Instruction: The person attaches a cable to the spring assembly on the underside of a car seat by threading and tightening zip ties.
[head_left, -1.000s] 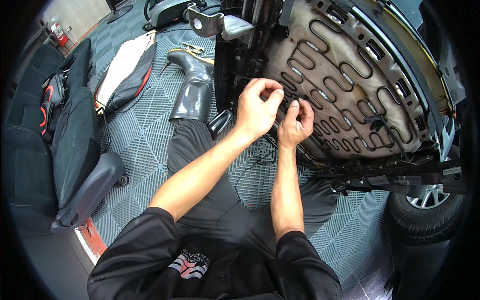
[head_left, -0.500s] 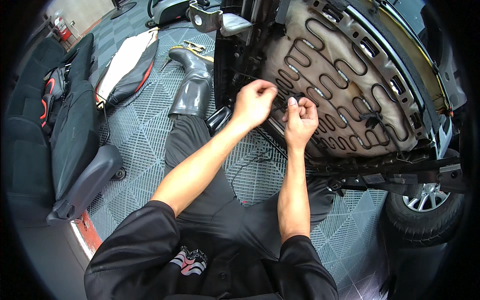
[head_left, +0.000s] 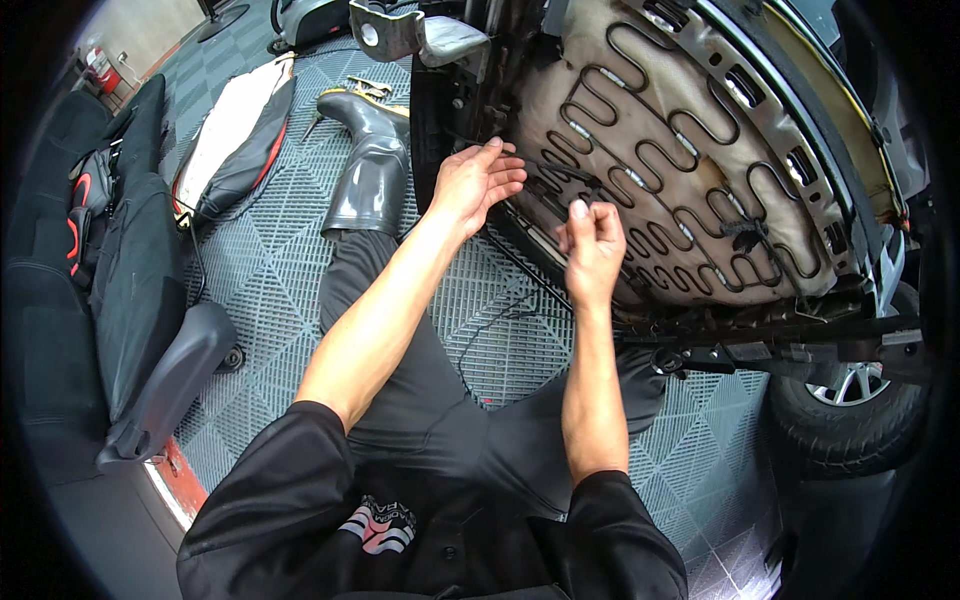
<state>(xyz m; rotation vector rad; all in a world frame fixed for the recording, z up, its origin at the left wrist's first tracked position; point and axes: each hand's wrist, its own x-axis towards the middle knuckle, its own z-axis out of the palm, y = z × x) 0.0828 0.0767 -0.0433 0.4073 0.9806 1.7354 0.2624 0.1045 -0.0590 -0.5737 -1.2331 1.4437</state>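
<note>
My left hand (head_left: 474,188) is open at the lower left edge of an upturned seat frame (head_left: 480,70), fingers loosely spread beside a thin black wire (head_left: 555,172). My right hand (head_left: 596,250) is closed, thumb against curled fingers, on that wire; its exact grip is small to see. Behind both hands, dark serpentine springs (head_left: 690,135) with pale sleeves cross a beige padded backing (head_left: 560,90). A bent metal bracket (head_left: 385,35) juts from the frame's top left.
Black seats (head_left: 130,300) line the left side, near a white-and-black cover (head_left: 225,130) on grey grid flooring (head_left: 250,390). My grey rubber boot (head_left: 365,185) lies left of the frame. A wheel (head_left: 845,420) is at right; a red extinguisher (head_left: 100,70) stands far back.
My left hand has moved left and a little up, away from my right hand, and its pinched fingers have opened out. My right hand stays closed near the springs.
</note>
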